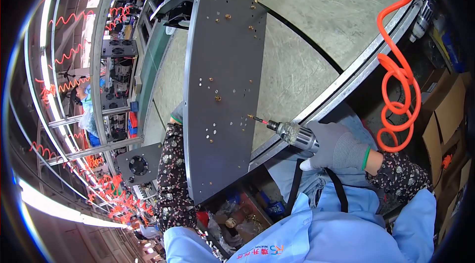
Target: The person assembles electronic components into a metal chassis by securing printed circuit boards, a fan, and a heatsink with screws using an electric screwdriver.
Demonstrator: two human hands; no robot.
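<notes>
My right hand (334, 146), in a grey glove, is closed around a power screwdriver (296, 135) with a silver ribbed body. Its thin bit (258, 119) points left, the brass-coloured tip at a grey metal panel (225, 62); I cannot tell whether it touches. The panel stands on edge, with holes and several brass fittings (218, 98) in its face. Behind it goes my left arm (174, 164), in a dark flowered sleeve. Only the grey cuff of my left hand (177, 114) shows; its fingers are hidden by the panel.
An orange coiled hose (396, 82) hangs at the right, near a second power tool (421, 21) and a cardboard box (445, 119). The worktable (297, 60) has a metal edge rail. Below the panel sits a bin of small parts (247, 216). People work along the left.
</notes>
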